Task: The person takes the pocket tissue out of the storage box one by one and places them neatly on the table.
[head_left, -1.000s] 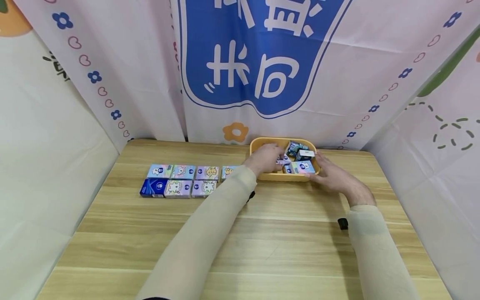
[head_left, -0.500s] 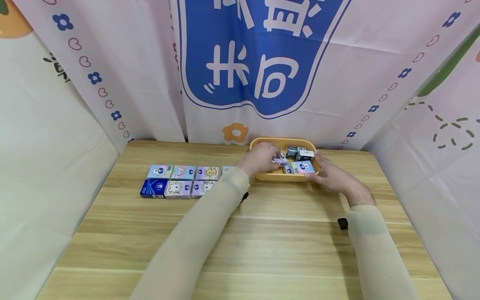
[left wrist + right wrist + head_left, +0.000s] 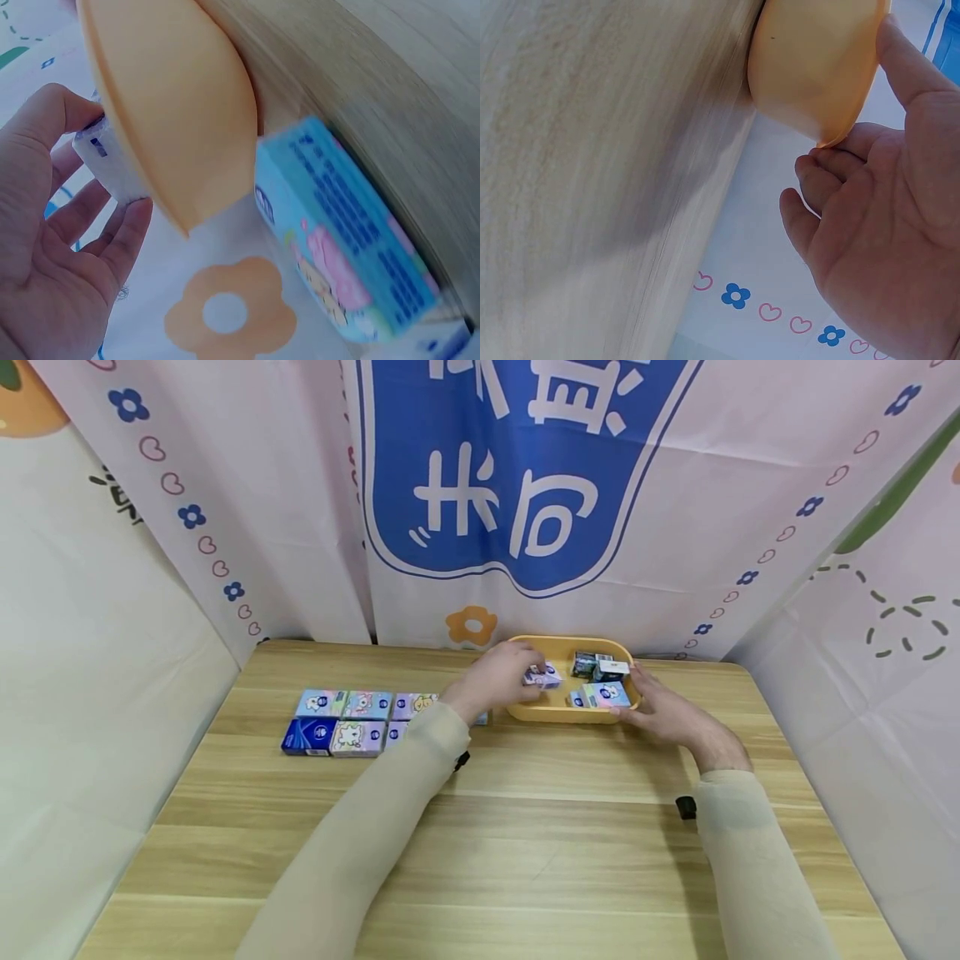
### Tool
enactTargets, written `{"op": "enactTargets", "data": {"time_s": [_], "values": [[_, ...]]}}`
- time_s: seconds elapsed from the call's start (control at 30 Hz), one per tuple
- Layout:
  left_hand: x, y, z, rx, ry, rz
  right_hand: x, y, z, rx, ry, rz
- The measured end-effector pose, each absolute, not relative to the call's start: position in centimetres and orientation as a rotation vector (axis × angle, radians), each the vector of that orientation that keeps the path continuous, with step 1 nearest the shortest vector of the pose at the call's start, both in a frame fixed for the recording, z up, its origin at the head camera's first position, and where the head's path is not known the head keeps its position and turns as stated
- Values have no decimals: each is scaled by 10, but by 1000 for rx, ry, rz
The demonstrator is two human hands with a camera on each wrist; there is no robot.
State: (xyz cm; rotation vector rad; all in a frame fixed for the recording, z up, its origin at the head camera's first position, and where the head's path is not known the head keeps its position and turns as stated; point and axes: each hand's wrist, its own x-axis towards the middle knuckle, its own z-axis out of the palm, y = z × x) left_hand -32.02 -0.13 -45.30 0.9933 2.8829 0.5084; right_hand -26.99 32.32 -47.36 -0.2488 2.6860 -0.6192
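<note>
My left hand (image 3: 495, 677) pinches a small purple-and-white tissue pack (image 3: 551, 675) between thumb and fingers, over the left end of a yellow plastic basket (image 3: 558, 715). In the left wrist view the pack (image 3: 116, 169) sits by the rim of the basket (image 3: 176, 90). My right hand (image 3: 667, 714) holds the basket's right end, its thumb and fingertips on the rim, as the right wrist view of the hand (image 3: 877, 217) also shows. Inside the basket lie a light blue tissue pack (image 3: 611, 695) and two dark packs (image 3: 583, 664), partly overlapping.
Left of the basket, several tissue packs lie in two rows on the wooden table (image 3: 555, 852), among them a dark blue pack (image 3: 307, 737). My left arm hides some. Close to the basket stands a light blue pack (image 3: 341, 232). A printed curtain (image 3: 420, 602) hangs behind.
My left hand has moved left within the basket, bringing the purple tissue pack with it. One dark pack now lies differently than a second ago. The right hand stays on the basket's end.
</note>
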Motion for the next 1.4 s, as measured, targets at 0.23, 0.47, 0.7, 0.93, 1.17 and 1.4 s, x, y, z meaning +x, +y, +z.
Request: {"op": "enactTargets", "data": {"time_s": [0.23,0.47,0.7,0.93,1.17,1.4], "values": [[-310,-17,-446,1037,2903,487,-269,323,-473,-256,2689,-623],[-298,-32,-440,1087,2925,512,-269,323,-473,-254,2691,-623],[-284,-51,-439,1092,2926,536,-271,323,-475,-266,2692,-599],[-272,-67,-439,1089,2933,532,-271,324,-476,-264,2693,-599],[-261,-83,-440,1136,2944,492,-271,324,-476,-255,2684,-611],[-252,-94,-445,1180,2910,447,-272,326,-477,-245,2678,-610]]}}
